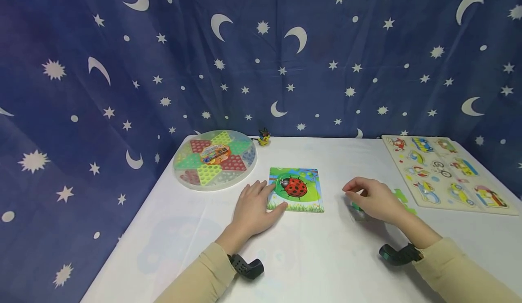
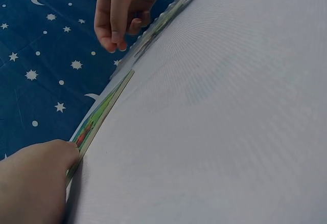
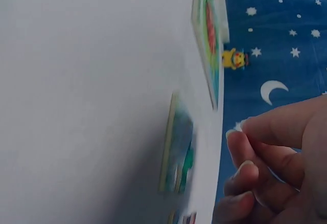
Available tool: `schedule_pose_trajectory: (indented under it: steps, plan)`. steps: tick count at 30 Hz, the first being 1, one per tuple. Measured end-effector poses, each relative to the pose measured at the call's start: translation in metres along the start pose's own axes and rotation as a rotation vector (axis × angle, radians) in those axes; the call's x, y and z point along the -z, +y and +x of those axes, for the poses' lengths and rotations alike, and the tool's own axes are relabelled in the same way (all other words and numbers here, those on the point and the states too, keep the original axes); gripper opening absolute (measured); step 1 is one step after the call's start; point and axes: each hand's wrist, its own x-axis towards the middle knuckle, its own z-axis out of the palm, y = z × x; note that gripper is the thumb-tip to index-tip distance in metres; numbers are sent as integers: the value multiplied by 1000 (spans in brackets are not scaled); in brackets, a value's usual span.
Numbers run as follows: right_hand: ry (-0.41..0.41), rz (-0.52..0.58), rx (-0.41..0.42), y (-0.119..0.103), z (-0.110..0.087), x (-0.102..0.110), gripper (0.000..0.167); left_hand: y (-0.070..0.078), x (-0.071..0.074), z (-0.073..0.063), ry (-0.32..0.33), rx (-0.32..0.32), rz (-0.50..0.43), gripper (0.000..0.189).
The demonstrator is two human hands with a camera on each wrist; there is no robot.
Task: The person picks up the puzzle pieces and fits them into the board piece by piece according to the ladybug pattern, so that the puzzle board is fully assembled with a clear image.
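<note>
A square ladybug puzzle [image 1: 295, 189] lies flat on the white table. My left hand [image 1: 254, 208] rests at its left edge, fingers extended, with the thumb by the lower left corner; in the left wrist view the puzzle's ladybug side is seen almost edge-on. To the right, my right hand [image 1: 377, 199] hovers with loosely curled fingers, thumb and index tips close together and nothing visible between them. Beneath it lies a small flat puzzle piece [image 3: 173, 147] with a green part on top, mostly hidden by the hand in the head view. Green pieces [image 1: 401, 196] show beyond the right hand.
At the back left sits a round Chinese checkers board [image 1: 222, 171] under a clear cover. A small yellow toy figure [image 1: 264, 137] stands behind it. A vehicle peg puzzle board [image 1: 444, 174] lies at the right. A blue star-and-moon curtain [image 1: 261, 76] hangs behind the table.
</note>
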Motion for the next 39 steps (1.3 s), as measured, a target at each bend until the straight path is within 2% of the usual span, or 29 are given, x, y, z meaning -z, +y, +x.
schedule_pose_trajectory:
  steps: [6,12,18,22,27,39]
  plan:
    - [45,-75,-25,19,-3,12,17,0,0,0,-5,-7,14,72]
    - [31,-89,-92,39,-5,22,21,0,0,-1,-17,-10,26,73]
    - [31,-172,-47,46,-6,26,25,0,0,-2,-14,-22,30,74]
    - [8,-233,-13,46,-6,27,39,0,1,-2,-13,-24,36,75]
    - [-48,-278,-36,47,-6,27,53,1,2,-2,-21,-17,28,77]
    - [-130,-239,-65,54,3,34,56,-1,1,0,-18,-9,17,75]
